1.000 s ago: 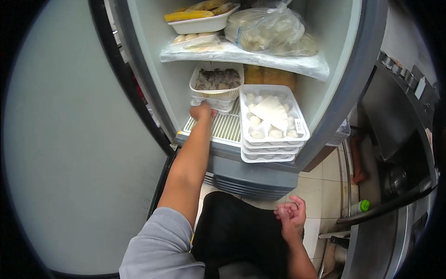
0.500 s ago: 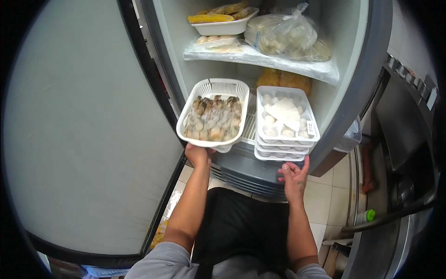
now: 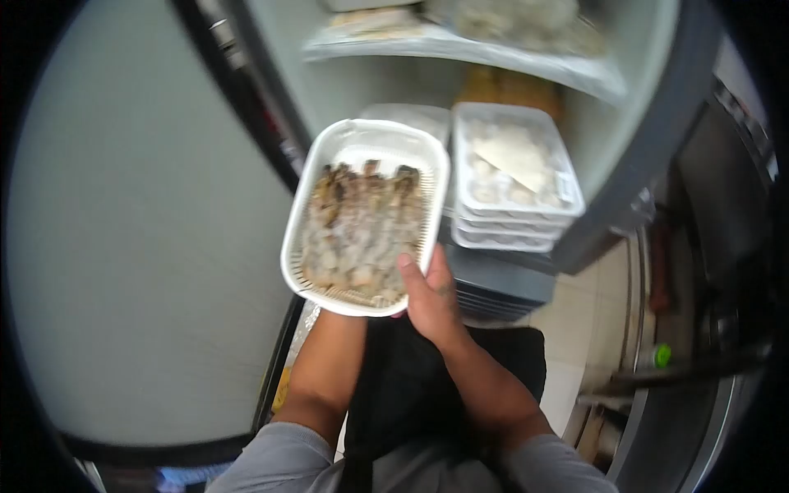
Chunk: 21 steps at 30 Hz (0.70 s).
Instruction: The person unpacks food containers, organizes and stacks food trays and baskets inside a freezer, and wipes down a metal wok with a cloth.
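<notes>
A white slotted plastic basket [image 3: 366,138], tilted toward me, holds rows of pale, greyish seafood [image 3: 362,238] with dark ends; its kind is too blurred to tell. My right hand [image 3: 431,296] grips its lower right side, thumb over the rim. Beneath the basket goes my left forearm [image 3: 325,361]; the left hand is hidden under it, bearing it from below. To the right, in the fridge, stands a stack of clear-lidded plastic trays [image 3: 518,177] with round white pieces inside and a pale sheet on top. Neither hand touches the stack.
The fridge door [image 3: 156,238] stands wide on the left. Bags and packs lie on the frosted upper shelf [image 3: 468,49]. Behind the basket sits a whitish container [image 3: 411,117], and yellow-brown bags [image 3: 509,86] lie behind the trays. A metal counter [image 3: 699,386] runs along the right.
The basket has come closer to me and down. My right hand has left the stacked trays and now grips the basket's right side. The view has shifted, and a whitish container shows behind the basket.
</notes>
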Motion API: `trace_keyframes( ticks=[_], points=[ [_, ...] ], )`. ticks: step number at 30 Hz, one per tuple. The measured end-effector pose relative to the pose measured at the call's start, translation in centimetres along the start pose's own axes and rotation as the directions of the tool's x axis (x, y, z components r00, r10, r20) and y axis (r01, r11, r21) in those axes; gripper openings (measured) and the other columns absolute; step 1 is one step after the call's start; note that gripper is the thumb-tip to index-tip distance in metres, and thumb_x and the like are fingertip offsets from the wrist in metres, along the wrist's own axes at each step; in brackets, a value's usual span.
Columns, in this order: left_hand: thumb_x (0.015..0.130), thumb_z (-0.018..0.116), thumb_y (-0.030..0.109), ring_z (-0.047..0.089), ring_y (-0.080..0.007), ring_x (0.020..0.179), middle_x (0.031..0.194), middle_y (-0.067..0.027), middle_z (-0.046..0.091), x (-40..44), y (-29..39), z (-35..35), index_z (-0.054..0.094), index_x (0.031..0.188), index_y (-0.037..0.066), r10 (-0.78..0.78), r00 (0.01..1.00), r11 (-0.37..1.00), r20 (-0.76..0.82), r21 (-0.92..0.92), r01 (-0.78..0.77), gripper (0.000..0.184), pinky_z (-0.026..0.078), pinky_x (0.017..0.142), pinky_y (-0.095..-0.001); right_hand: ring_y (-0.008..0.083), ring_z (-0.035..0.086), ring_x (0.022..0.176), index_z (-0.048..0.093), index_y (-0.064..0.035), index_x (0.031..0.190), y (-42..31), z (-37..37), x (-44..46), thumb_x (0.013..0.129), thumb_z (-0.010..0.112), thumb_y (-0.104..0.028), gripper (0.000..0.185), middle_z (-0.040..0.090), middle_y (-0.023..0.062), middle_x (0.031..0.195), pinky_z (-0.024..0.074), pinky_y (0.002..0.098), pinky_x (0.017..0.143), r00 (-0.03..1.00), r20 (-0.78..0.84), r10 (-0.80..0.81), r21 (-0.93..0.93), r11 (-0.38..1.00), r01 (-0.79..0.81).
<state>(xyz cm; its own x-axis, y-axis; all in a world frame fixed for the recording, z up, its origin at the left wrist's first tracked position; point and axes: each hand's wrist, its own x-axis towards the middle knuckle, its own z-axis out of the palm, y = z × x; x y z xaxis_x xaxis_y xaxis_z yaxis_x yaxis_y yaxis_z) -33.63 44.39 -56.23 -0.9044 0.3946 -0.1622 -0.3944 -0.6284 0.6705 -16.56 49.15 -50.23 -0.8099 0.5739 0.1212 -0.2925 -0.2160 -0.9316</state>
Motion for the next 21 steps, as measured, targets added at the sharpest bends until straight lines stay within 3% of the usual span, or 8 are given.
trace_keyframes(
  ticks=[1, 3, 5, 8, 11, 15, 17, 21],
  points=[
    [0.089, 0.046, 0.045, 0.051, -0.0295, 0.108, 0.135, -0.0160, 0.041, 0.8, -0.1, -0.8, 0.036, 0.136, 0.008, 0.003, 0.999, 0.999, -0.040, 0.054, -0.001, 0.061, 0.049, 0.089, -0.0449, 0.0129, 0.053, 0.098, 0.042, 0.0022, 0.124, 1.8, -0.5, 0.2, 0.094, 0.052, -0.015, 0.036, 0.057, 0.0113, 0.111, 0.0429, 0.0297, 0.090, 0.998, 0.006, -0.067, 0.086, 0.994, 0.066],
    [0.087, 0.047, 0.046, 0.051, -0.0291, 0.105, 0.135, -0.0160, 0.040, 1.7, -0.2, -2.1, 0.035, 0.137, 0.009, -0.003, 0.995, 0.990, -0.096, 0.138, 0.017, 0.063, 0.049, 0.087, -0.0452, 0.0115, 0.051, 0.100, 0.043, 0.0018, 0.126, 0.2, -1.1, -1.3, 0.094, 0.051, -0.015, 0.037, 0.057, 0.0089, 0.111, 0.0419, 0.0284, 0.090, 0.994, -0.066, -0.083, -0.014, 0.996, 0.083],
    [0.085, 0.049, 0.048, 0.052, -0.0287, 0.103, 0.135, -0.0159, 0.039, 1.9, 0.4, -3.7, 0.035, 0.137, 0.009, 0.007, 0.987, 0.979, -0.162, 0.202, 0.026, 0.065, 0.049, 0.086, -0.0454, 0.0119, 0.051, 0.105, 0.044, 0.0025, 0.128, -2.1, -3.5, -2.6, 0.093, 0.051, -0.014, 0.039, 0.056, 0.0073, 0.116, 0.0399, 0.0284, 0.094, 1.000, 0.021, 0.000, -0.047, 0.999, 0.001],
    [0.083, 0.051, 0.049, 0.052, -0.0282, 0.100, 0.136, -0.0158, 0.038, 2.2, 0.8, -4.6, 0.035, 0.137, 0.010, 0.023, 0.972, 0.954, -0.232, 0.297, 0.048, 0.068, 0.049, 0.084, -0.0458, 0.0138, 0.050, 0.115, 0.039, 0.0027, 0.136, -5.5, -7.6, -5.8, 0.091, 0.053, -0.011, 0.049, 0.055, 0.0082, 0.124, 0.0394, 0.0308, 0.098, 0.978, 0.103, 0.182, 0.219, 0.955, -0.201],
    [0.080, 0.053, 0.051, 0.052, -0.0277, 0.096, 0.136, -0.0157, 0.036, 4.3, 0.2, -2.9, 0.035, 0.137, 0.011, 0.000, 0.965, 0.914, -0.261, 0.392, 0.106, 0.072, 0.050, 0.083, -0.0462, 0.0121, 0.054, 0.108, 0.045, 0.0029, 0.130, -7.6, -12.1, -8.7, 0.090, 0.056, -0.015, 0.046, 0.058, 0.0084, 0.119, 0.0430, 0.0293, 0.094, 0.985, 0.104, 0.135, 0.319, 0.934, -0.162],
    [0.077, 0.056, 0.054, 0.053, -0.0269, 0.092, 0.136, -0.0156, 0.035, 7.5, -1.1, 1.2, 0.035, 0.137, 0.012, -0.001, 0.958, 0.840, -0.286, 0.520, 0.157, 0.076, 0.050, 0.080, -0.0467, 0.0154, 0.056, 0.107, 0.046, 0.0044, 0.129, -10.3, -16.9, -14.0, 0.087, 0.058, -0.012, 0.047, 0.059, 0.0099, 0.119, 0.0436, 0.0297, 0.094, 0.990, -0.140, 0.007, 0.356, 0.933, 0.044],
    [0.075, 0.058, 0.055, 0.053, -0.0266, 0.090, 0.137, -0.0155, 0.034, 7.9, -1.9, 1.4, 0.035, 0.137, 0.013, -0.006, 0.959, 0.836, -0.283, 0.526, 0.160, 0.078, 0.050, 0.079, -0.0469, 0.0176, 0.057, 0.107, 0.045, 0.0043, 0.131, -12.3, -18.7, -16.9, 0.084, 0.058, -0.008, 0.050, 0.059, 0.0117, 0.119, 0.0435, 0.0308, 0.094, 0.951, -0.293, -0.095, 0.234, 0.958, 0.168],
    [0.069, 0.064, 0.057, 0.048, -0.0200, 0.075, 0.123, -0.0146, 0.035, 9.1, -1.7, -0.1, 0.040, 0.129, 0.013, -0.045, 0.967, 0.868, -0.252, 0.468, 0.162, 0.079, 0.052, 0.071, -0.0460, 0.0211, 0.060, 0.103, 0.044, 0.0088, 0.129, -15.5, -20.0, -21.7, 0.077, 0.054, -0.008, 0.056, 0.059, 0.0173, 0.118, 0.0441, 0.0306, 0.094, 0.765, -0.594, -0.251, 0.049, 0.937, 0.345]
  ],
)
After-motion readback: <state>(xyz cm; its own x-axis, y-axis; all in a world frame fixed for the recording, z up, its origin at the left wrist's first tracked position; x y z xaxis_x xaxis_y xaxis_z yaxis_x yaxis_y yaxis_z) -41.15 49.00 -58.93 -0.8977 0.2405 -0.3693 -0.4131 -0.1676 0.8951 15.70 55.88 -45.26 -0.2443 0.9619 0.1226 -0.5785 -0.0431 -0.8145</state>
